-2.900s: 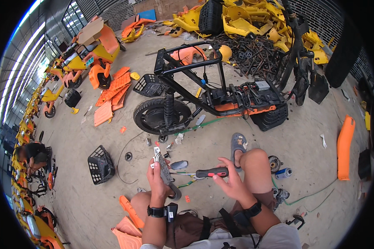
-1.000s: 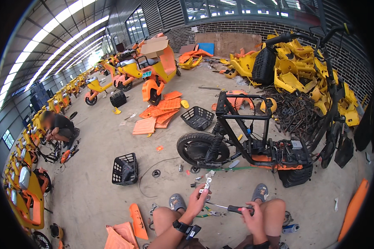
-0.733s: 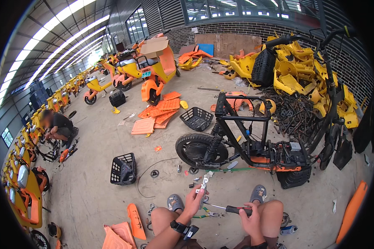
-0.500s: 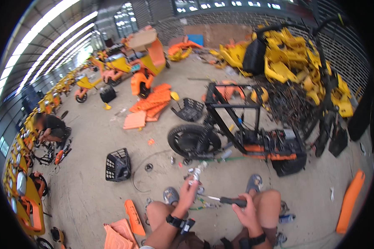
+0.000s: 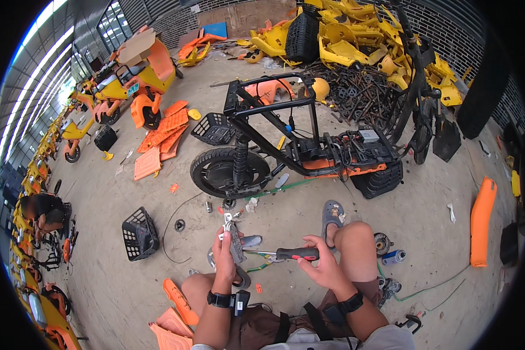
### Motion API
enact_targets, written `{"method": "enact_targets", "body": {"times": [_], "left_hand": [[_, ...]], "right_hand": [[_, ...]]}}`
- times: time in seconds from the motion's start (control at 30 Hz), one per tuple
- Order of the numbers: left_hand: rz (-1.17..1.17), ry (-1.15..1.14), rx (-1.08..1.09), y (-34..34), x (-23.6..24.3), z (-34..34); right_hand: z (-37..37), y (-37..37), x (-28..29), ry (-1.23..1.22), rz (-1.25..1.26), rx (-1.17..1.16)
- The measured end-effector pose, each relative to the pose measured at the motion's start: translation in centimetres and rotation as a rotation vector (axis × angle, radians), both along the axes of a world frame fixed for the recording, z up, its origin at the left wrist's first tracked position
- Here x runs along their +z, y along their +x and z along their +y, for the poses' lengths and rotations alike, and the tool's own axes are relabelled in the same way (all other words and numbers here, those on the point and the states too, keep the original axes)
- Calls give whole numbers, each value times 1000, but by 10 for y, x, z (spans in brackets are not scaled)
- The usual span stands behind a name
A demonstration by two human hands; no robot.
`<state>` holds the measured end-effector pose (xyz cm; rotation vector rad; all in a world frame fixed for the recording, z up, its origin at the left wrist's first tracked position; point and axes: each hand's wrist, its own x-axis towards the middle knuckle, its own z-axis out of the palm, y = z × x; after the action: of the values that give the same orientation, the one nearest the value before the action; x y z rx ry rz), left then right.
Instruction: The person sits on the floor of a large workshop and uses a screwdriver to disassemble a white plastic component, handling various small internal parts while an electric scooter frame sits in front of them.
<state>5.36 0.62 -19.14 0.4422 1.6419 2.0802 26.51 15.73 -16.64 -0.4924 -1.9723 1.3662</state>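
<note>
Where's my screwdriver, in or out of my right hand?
In: your right hand has the screwdriver, its handle between thumb and fingers, its shaft pointing toward your left hand.

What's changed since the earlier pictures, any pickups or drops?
The head view has tipped downward, so the stripped scooter sits higher in it than half a second ago. Nothing taken up or let go: the left hand still holds the metal part, the right hand the screwdriver. The scooter stayed put.
</note>
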Motion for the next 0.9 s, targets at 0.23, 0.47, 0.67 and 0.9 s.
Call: {"method": "enact_targets", "body": {"times": [0.23, 0.47, 0.67, 0.9], "left_hand": [[-55, 25, -37, 3, -1, 2], [-55, 0, -33, 1, -1, 2], [-20, 14, -104, 5, -2, 2], [-81, 52, -47, 3, 4, 1]], "right_hand": [[9, 10, 2, -290, -321, -18], [6, 6, -1, 5, -71, 1], [8, 14, 9, -162, -388, -45], [6, 6, 7, 72, -28, -12]]}}
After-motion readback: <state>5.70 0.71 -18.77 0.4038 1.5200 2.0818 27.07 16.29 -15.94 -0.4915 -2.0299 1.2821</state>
